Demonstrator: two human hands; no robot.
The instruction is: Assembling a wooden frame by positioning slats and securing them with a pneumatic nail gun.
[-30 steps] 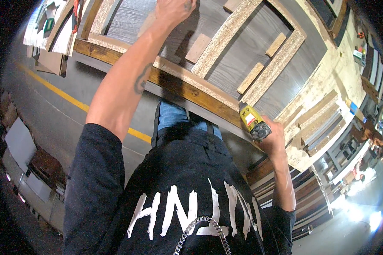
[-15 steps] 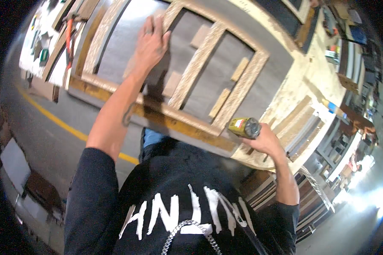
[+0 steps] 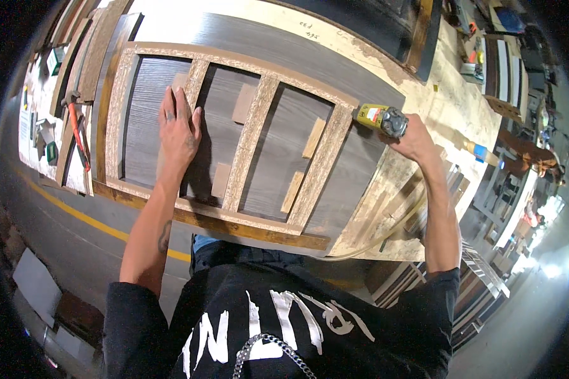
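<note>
A ladder-like frame of raw chipboard strips (image 3: 253, 142) lies on a grey wood-grain panel (image 3: 379, 95). My left hand (image 3: 180, 136) rests flat, fingers stretched, over the frame's left part beside a crossbar, partly covering a small block (image 3: 180, 81). In my right hand (image 3: 414, 139) is a yellow-green nail gun with a black cap (image 3: 379, 119), its nose at the frame's far right corner. Its tip is hidden, so contact cannot be made out. Small wooden blocks (image 3: 313, 138) sit along the inner sides of the crossbars.
A red-handled hammer (image 3: 77, 129) lies left of the panel near long boards (image 3: 104, 57). A thin hose (image 3: 385, 237) curves over the bench (image 3: 367, 218) at the right. Beyond the panel stands a dark framed piece (image 3: 367, 31). A yellow line (image 3: 88, 215) crosses the floor.
My right hand has carried the nail gun from the frame's near right corner to its far right corner. My left hand remains flat on the frame's left part; the view has shifted.
</note>
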